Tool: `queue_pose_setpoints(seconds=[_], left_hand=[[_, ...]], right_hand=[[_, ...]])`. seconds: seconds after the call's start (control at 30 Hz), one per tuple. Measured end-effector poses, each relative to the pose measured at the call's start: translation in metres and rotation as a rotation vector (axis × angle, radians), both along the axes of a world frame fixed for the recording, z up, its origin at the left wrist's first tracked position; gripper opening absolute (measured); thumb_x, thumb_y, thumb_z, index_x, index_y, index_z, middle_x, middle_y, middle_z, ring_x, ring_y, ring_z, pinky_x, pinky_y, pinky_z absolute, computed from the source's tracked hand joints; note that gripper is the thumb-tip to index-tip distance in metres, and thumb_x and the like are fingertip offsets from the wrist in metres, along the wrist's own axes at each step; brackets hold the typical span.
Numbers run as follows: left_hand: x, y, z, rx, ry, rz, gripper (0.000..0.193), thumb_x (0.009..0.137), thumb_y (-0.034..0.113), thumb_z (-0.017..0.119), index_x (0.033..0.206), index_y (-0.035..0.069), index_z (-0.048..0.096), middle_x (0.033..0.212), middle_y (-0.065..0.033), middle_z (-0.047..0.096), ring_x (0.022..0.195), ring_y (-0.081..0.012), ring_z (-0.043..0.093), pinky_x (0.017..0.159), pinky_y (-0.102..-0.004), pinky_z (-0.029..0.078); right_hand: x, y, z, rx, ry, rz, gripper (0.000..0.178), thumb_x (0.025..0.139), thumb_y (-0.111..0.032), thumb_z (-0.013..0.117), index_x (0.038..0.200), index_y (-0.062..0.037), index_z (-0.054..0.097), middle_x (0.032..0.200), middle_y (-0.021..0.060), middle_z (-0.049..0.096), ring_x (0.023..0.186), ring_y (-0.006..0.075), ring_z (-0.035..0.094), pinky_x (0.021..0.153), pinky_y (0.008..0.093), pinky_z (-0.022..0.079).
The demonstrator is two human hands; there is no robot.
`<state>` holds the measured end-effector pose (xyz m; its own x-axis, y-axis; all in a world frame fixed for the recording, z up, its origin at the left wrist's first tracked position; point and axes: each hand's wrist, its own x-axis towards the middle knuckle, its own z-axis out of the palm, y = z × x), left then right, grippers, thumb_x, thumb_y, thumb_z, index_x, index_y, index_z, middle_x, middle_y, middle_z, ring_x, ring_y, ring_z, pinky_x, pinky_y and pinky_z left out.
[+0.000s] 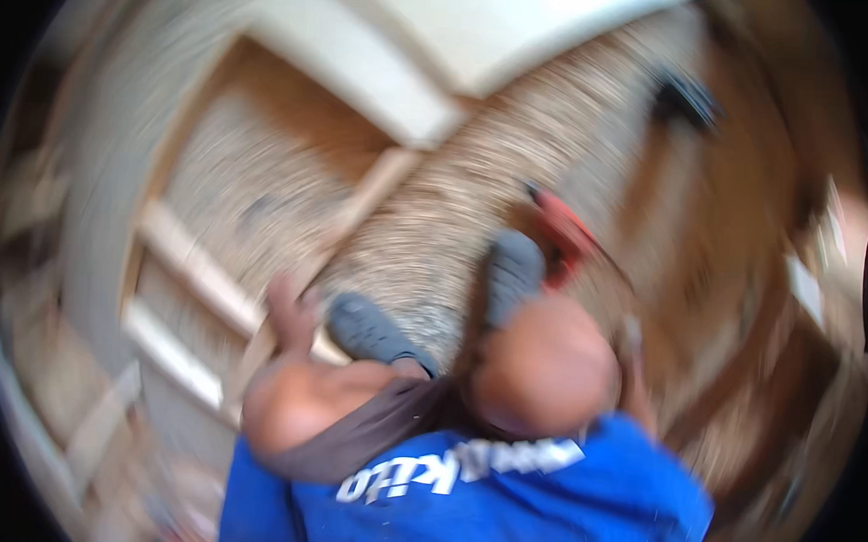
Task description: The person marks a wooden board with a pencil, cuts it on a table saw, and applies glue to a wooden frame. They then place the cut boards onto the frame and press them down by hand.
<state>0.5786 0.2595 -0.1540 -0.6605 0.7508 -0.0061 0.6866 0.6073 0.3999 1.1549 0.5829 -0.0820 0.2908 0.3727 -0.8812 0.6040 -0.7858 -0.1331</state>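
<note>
Motion blurs the whole picture. My left hand [294, 315] is beside my left knee, at the edge of a wooden frame [365, 195]. Its fingers look stretched and apart, with no held thing visible; whether they touch the wood is unclear. To the right of my right knee, my right hand [637, 382] shows only as a smeared strip, partly hidden by the knee. A pale narrow tip is near it, too blurred to name. Ahead of my right shoe lies a red tool [564, 223] with a dark end and what looks like a thin cord.
My grey shoes [369, 328] stand on ground strewn with what look like shavings. A black object [688, 100] lies far right. A large pale panel [483, 26] is at the top. Brown wooden pieces fill the right side; more light boards [174, 357] lie left.
</note>
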Motion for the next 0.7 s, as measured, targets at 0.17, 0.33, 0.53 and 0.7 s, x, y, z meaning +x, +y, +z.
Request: queue_pose_setpoints(seconds=[0.17, 0.33, 0.53, 0.7], left_hand=[[0.046, -0.027, 0.052, 0.104, 0.045, 0.530, 0.055, 0.087, 0.021, 0.071, 0.135, 0.005, 0.049, 0.146, -0.0227, 0.040, 0.133, -0.0424, 0.039, 0.111, -0.0518, 0.031], [0.112, -0.175, 0.032, -0.126, 0.271, 1.016, 0.052, 0.087, 0.021, 0.070, 0.130, 0.000, 0.050, 0.141, -0.0245, 0.043, 0.129, -0.0439, 0.043, 0.108, -0.0535, 0.035], [0.145, -0.266, 0.003, -0.496, 0.212, 1.524, 0.055, 0.090, 0.032, 0.065, 0.132, -0.001, 0.051, 0.142, -0.0274, 0.046, 0.130, -0.0436, 0.046, 0.104, -0.0560, 0.040], [0.126, -0.301, -0.007, -0.348, -0.065, 2.120, 0.076, 0.091, 0.047, 0.063, 0.144, -0.003, 0.040, 0.148, -0.0268, 0.042, 0.136, -0.0408, 0.043, 0.109, -0.0513, 0.039]], right_hand=[[-0.079, 0.096, 0.016, 0.087, 0.250, 0.558, 0.051, 0.095, -0.043, 0.056, 0.123, -0.0002, 0.062, 0.113, 0.0172, 0.068, 0.106, 0.0340, 0.066, 0.087, 0.0470, 0.053], [-0.128, 0.167, 0.067, 0.363, 0.403, 0.721, 0.054, 0.093, -0.040, 0.062, 0.128, -0.0005, 0.056, 0.119, 0.0172, 0.065, 0.110, 0.0328, 0.064, 0.091, 0.0470, 0.052], [-0.240, 0.212, 0.129, 0.698, 0.572, 0.851, 0.060, 0.090, -0.037, 0.068, 0.135, -0.0007, 0.050, 0.126, 0.0172, 0.060, 0.115, 0.0314, 0.061, 0.096, 0.0468, 0.051], [-0.402, 0.185, 0.161, 0.924, 0.789, 0.952, 0.068, 0.088, -0.034, 0.074, 0.141, -0.0009, 0.045, 0.131, 0.0173, 0.057, 0.119, 0.0302, 0.058, 0.100, 0.0467, 0.050]])
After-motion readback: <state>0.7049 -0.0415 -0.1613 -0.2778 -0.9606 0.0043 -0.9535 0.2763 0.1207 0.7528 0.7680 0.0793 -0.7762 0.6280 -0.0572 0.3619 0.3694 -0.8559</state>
